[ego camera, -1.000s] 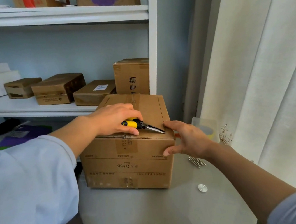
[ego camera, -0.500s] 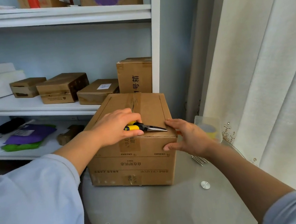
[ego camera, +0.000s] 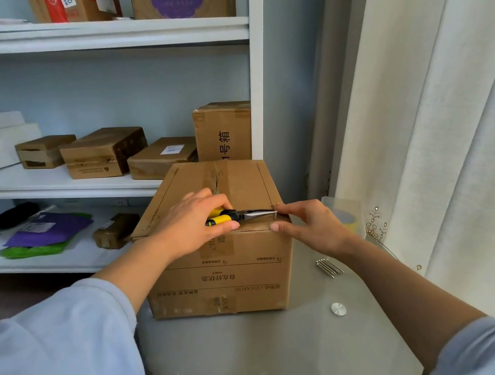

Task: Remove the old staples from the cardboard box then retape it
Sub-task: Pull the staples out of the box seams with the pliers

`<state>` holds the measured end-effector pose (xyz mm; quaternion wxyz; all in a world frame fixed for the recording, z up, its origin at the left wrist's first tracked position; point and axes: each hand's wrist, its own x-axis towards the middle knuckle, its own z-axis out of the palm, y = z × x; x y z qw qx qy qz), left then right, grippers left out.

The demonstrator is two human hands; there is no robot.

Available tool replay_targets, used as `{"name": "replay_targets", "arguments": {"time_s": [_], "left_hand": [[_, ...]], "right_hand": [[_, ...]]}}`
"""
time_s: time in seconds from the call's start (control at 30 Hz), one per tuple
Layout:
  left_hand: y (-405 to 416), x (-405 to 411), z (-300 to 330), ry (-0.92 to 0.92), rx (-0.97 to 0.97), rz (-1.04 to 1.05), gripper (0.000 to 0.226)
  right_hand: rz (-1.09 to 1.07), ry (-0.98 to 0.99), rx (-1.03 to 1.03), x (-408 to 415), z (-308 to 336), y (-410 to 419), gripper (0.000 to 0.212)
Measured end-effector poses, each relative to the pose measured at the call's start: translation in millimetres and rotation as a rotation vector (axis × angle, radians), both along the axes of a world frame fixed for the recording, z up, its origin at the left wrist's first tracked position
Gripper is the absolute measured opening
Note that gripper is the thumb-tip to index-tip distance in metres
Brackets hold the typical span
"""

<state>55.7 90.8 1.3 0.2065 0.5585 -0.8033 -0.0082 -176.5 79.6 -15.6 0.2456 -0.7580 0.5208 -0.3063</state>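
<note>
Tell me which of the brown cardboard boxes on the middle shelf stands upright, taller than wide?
The tall brown cardboard box at the right end of the middle white shelf, against the shelf post, with large black characters printed down its front. The three other boxes there lie low and flat.

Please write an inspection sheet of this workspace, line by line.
Surface: round glass table.
Job's things: cardboard box on the table, old tape on top; needle-nose pliers, tip at the front right top edge; removed staples beside the box.
Clutter: tape roll in a clear container.
Grips: left hand holds the pliers; right hand steadies the box corner.
Cables: nothing seen.
Surroundings: white shelves with boxes; curtain.
</note>
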Motion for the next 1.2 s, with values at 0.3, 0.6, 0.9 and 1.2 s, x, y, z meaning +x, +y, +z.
{"name": "replay_targets", "arguments": {"time_s": [0.3,0.6,0.9,1.2], "left_hand": [[-0.9,2.3,5.3,0.013,0.059,-0.028,0.035],[-7.3,5.2,9.2,0.01,0.105,-0.073,0.027],[-10.6,-1.4,24.1,-0.299,0.059,-0.097,0.037],[-19.9,1.5,22.5,-0.31,0.026,-0.111,0.031]], "right_hand": [[-0.046,-0.114,0.023,4.6,-4.8,0.8,0.056],[-0.032,-0.113,0.038,3.5,-4.4,-1.9,0.056],[-0.028,-0.075,0.02,-0.2,-4.4,-5.8,0.055],[-0.006,-0.037,-0.005,-2.2,-1.8,-10.9,0.053]]}}
